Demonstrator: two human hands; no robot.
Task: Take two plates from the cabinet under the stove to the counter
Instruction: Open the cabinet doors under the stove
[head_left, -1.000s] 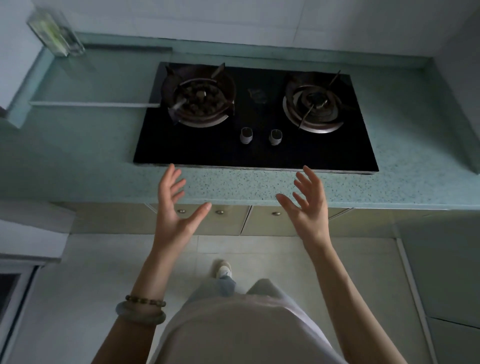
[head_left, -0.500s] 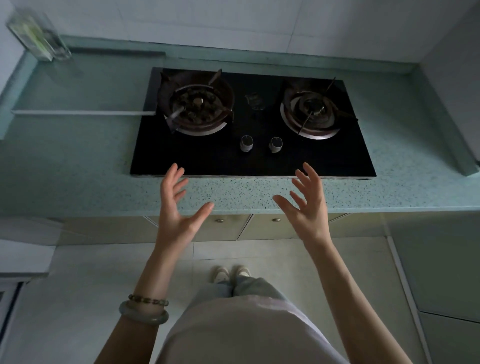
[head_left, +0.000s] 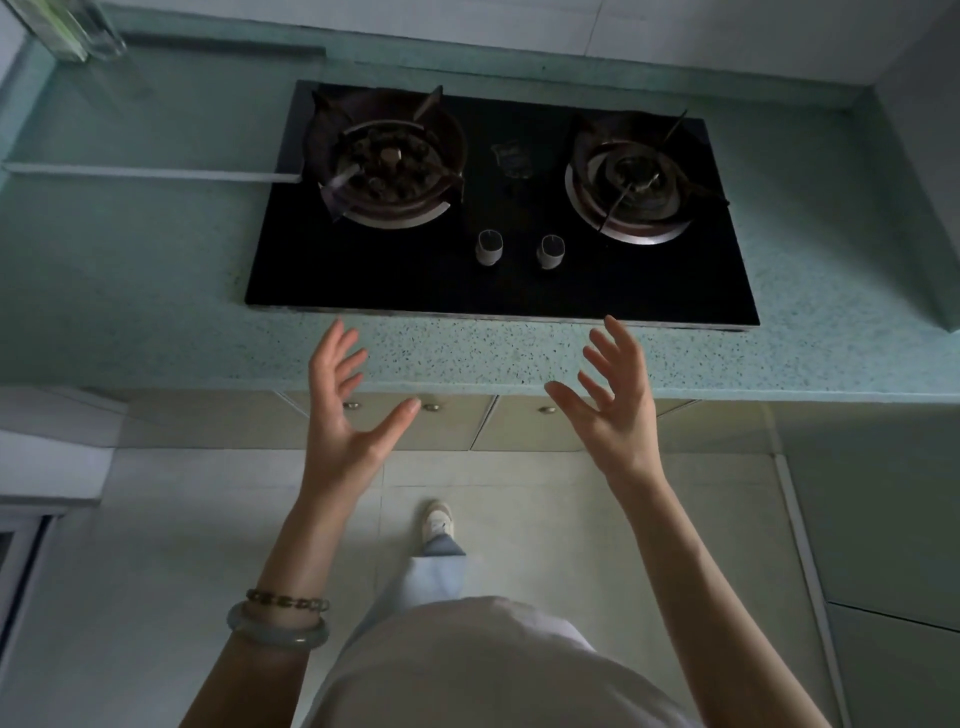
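A black two-burner gas stove (head_left: 498, 291) is set into the speckled green counter (head_left: 156, 322). Under the counter's front edge are beige cabinet doors (head_left: 524, 431) with small round knobs, all closed. No plates are in view. My left hand (head_left: 345, 410) and my right hand (head_left: 615, 405) are raised side by side in front of the counter edge, palms facing each other, fingers spread, holding nothing.
A clear glass container (head_left: 67, 26) stands at the far left corner of the counter. A white strip (head_left: 145, 174) lies on the counter left of the stove. The tiled floor (head_left: 156, 545) is below, with my foot (head_left: 436, 519) stepping forward.
The view has moved closer to the stove and counter. One foot has stepped forward. Both hands stay raised and open in nearly the same pose.
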